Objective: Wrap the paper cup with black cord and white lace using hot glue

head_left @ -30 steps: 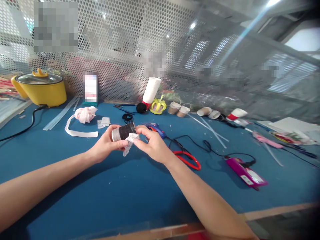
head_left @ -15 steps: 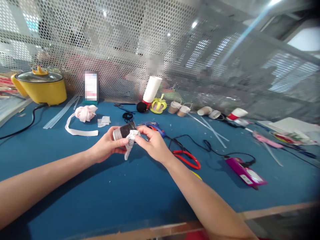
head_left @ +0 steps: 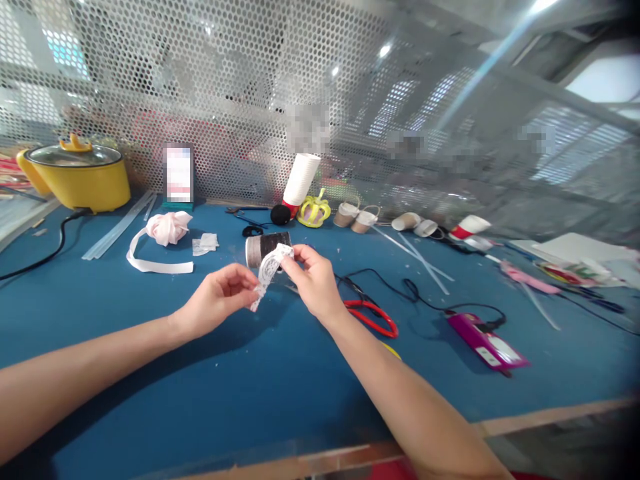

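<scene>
On the head view, my only feed, I see the left hand (head_left: 217,300) with thumb and fingers together on the lower end of a white lace strip (head_left: 271,268). The right hand (head_left: 315,277) pinches the strip's upper end between thumb and forefinger, so the lace spans the gap between the 2 grips. Its long axis slants from the left fingertips, nearer me, up and away to the right thumb, with a slight curve.

Right behind the lace, a grey-and-black cylinder (head_left: 261,248) lies almost level, its long axis running crosswise. I read its pale-rimmed grey end as pointing left and its black end as pointing toward the right fingers; whether those fingers support it I can't tell.

Beyond the left grip, on the blue table (head_left: 225,393), I have small white pieces (head_left: 205,244) and, farther left, a pale ribbon bundle (head_left: 167,229). Straight beyond the grips sit a black coil (head_left: 253,231) and a black ball (head_left: 281,215). Right of the right grip are a red loop (head_left: 385,327) and a purple box (head_left: 485,340); the white patches on it are too small for me to read. The phone (head_left: 179,175), beyond the ribbon bundle, has a blurred screen.
</scene>
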Motion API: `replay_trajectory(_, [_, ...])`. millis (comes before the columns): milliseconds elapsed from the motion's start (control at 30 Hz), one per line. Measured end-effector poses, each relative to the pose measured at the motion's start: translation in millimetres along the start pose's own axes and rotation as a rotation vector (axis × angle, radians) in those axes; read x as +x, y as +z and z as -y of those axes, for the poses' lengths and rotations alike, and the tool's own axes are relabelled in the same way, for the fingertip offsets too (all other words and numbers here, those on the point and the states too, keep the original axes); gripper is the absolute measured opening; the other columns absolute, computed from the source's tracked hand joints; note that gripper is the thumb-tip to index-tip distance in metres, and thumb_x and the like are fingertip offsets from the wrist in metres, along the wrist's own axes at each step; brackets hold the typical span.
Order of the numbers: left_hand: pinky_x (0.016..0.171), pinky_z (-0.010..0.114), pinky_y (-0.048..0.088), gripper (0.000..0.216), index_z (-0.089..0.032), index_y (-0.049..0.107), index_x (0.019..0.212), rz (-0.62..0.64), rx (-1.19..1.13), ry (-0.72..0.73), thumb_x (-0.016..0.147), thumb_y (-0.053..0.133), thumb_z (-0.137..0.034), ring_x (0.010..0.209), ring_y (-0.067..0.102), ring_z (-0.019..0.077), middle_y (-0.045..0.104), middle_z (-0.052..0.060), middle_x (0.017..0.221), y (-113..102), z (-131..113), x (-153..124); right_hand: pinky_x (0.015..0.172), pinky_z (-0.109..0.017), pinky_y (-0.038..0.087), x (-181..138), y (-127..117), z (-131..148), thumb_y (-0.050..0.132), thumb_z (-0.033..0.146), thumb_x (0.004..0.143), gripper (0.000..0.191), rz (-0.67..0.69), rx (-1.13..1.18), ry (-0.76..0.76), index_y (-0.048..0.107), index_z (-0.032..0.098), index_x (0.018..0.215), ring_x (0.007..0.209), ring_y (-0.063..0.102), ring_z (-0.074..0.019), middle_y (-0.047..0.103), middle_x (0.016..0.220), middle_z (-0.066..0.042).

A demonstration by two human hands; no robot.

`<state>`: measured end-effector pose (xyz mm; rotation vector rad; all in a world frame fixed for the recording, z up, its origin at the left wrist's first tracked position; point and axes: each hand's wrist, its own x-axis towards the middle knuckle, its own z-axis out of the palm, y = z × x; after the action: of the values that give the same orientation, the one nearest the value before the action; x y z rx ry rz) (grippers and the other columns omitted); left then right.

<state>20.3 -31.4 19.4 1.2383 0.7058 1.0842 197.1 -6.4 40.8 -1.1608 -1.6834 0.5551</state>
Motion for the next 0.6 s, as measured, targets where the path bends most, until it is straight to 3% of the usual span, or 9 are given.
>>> replay_trajectory(67, [0.065,0.025,0.047,0.011,-0.015,0.065,0.080,0.062,0.069,-0.008,0.069,0.066,-0.018,0.063,0.059,0.0112,0.066,0.001,0.069,-2,-5,-1,0.069,-0.029,0.045,0,-1,-1,0.054,0.028,0.076,0.010,0.007,-0.027,-0.029,0.057,0.018,0.078,0.073,0.058,-0.0169,0.064,0.078,-0.003])
replay_trajectory(200, [0.073,0.029,0.049,0.021,-0.019,0.070,0.086,0.157,0.104,0.008,0.066,0.065,-0.013,0.075,0.063,0.0164,0.070,0.003,0.084,-5,-20,0,0.073,-0.031,0.045,-1,-3,-3,0.053,0.026,0.078,0.008,0.045,-0.092,-0.107,0.056,0.019,0.078,0.076,0.056,-0.0172,0.061,0.079,-0.003])
replay_trajectory(400, [0.065,0.026,0.049,0.011,-0.018,0.069,0.074,-0.016,0.282,0.240,0.064,0.069,-0.014,0.068,0.061,0.0157,0.068,0.002,0.073,-4,-37,-4,0.074,-0.031,0.044,-5,0,1,0.054,0.027,0.079,0.009,0.113,-0.111,-0.158,0.053,0.021,0.073,0.077,0.054,-0.0165,0.058,0.079,-0.002])
replay_trajectory(600, [0.062,0.025,0.046,0.003,-0.018,0.066,0.069,-0.131,0.260,0.435,0.067,0.068,-0.019,0.065,0.056,0.0129,0.060,0.001,0.068,-9,-48,-1,0.081,-0.034,0.044,-11,2,6,0.055,0.027,0.080,0.008,0.189,-0.085,-0.225,0.056,0.022,0.074,0.088,0.056,-0.0173,0.057,0.088,-0.004])
